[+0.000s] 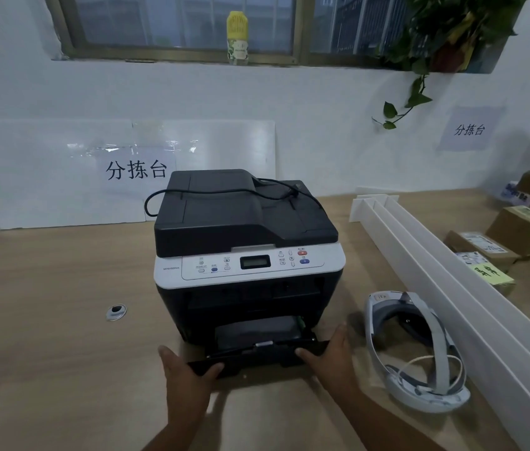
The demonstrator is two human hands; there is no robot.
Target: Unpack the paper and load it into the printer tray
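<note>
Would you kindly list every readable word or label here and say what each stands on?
"分拣台": paper sign on the wall behind the printer.
"分拣台": second wall sign, right.
Printer model label: too blurred.
Yellow note, box labels, bottle label: unreadable.

Black printer tray [257,349] juts partly out of the printer [247,249].

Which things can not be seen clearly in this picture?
Head view:
- Paper tray contents: dark, partly inside the printer.
- Left hand and right hand fingertips: under the tray front.
- Panel button labels: too small.
- Boxes: cut off by right edge.
</note>
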